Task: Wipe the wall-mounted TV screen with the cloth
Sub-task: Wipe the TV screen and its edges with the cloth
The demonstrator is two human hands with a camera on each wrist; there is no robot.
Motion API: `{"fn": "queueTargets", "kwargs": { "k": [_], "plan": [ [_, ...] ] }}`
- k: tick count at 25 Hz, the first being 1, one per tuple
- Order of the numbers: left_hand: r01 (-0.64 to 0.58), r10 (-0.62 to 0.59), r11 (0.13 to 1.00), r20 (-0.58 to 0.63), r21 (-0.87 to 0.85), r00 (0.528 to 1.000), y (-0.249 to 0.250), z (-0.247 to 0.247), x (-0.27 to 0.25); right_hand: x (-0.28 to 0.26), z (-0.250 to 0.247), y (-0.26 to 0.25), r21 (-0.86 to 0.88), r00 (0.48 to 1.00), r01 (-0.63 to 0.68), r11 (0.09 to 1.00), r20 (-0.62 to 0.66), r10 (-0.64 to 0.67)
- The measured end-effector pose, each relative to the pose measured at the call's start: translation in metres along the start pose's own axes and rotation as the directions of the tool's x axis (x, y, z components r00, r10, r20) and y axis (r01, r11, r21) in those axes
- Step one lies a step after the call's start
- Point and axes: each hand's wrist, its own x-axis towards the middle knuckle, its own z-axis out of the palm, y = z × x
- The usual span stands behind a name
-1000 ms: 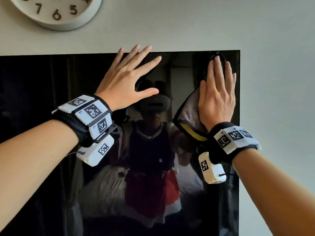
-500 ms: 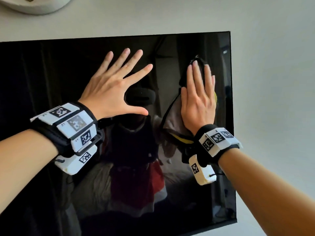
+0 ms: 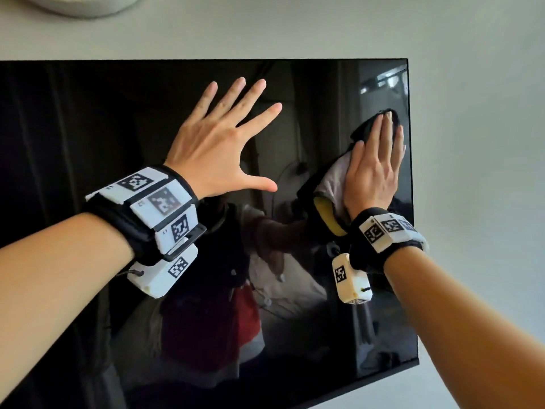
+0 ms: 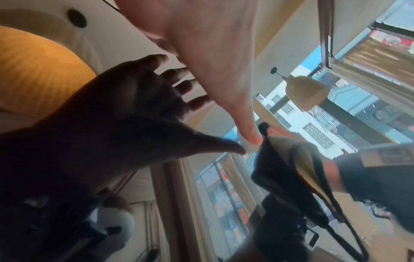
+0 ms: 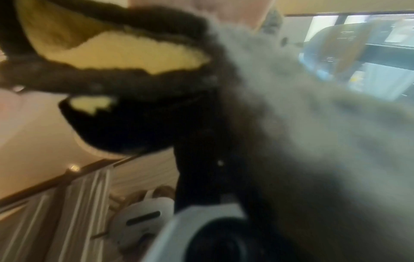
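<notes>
The black wall-mounted TV screen (image 3: 88, 143) fills most of the head view and mirrors the room. My right hand (image 3: 374, 163) lies flat with straight fingers, pressing a grey, black-edged, yellow-backed cloth (image 3: 331, 184) against the screen near its right edge. The cloth (image 5: 313, 124) fills the right wrist view, blurred. My left hand (image 3: 218, 143) is spread flat on the screen near the middle, holding nothing. In the left wrist view the left hand (image 4: 212, 62) meets its dark reflection, and the cloth (image 4: 291, 168) hangs at the right.
A pale wall (image 3: 472, 143) surrounds the TV. The lower rim of a round white clock (image 3: 85, 7) shows above the screen at the top left. The TV's right edge (image 3: 411, 202) runs close beside my right hand.
My right hand slid the cloth down from the top right corner, then toward the right edge. My left hand came down from the top edge to the mid-screen.
</notes>
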Motion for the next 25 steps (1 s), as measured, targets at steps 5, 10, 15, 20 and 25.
{"fn": "queueTargets", "kwargs": {
  "k": [5, 10, 15, 20, 25],
  "plan": [
    [0.07, -0.074, 0.994, 0.04, 0.087, 0.996, -0.046, -0.021, -0.047, -0.036, 0.006, -0.055, 0.032, 0.922, 0.382, 0.924, 0.055, -0.383],
    [0.069, -0.078, 0.994, 0.104, 0.087, 0.991, -0.054, -0.014, -0.059, -0.018, 0.005, -0.052, -0.029, 0.998, 0.063, 0.998, 0.009, -0.063],
    [0.062, -0.069, 0.995, 0.096, 0.077, 0.993, -0.053, -0.014, -0.06, -0.042, 0.008, -0.078, 0.042, 0.9, 0.431, 0.901, 0.047, -0.433],
    [0.08, -0.087, 0.995, 0.112, 0.066, 0.99, -0.049, -0.017, -0.061, -0.059, 0.008, -0.107, 0.049, 0.939, 0.339, 0.939, 0.034, -0.341],
    [0.098, -0.107, 0.992, 0.12, 0.081, 0.987, -0.059, -0.022, -0.092, -0.043, 0.01, -0.095, 0.042, 0.989, 0.147, 0.988, -0.006, -0.147]
  ]
}}
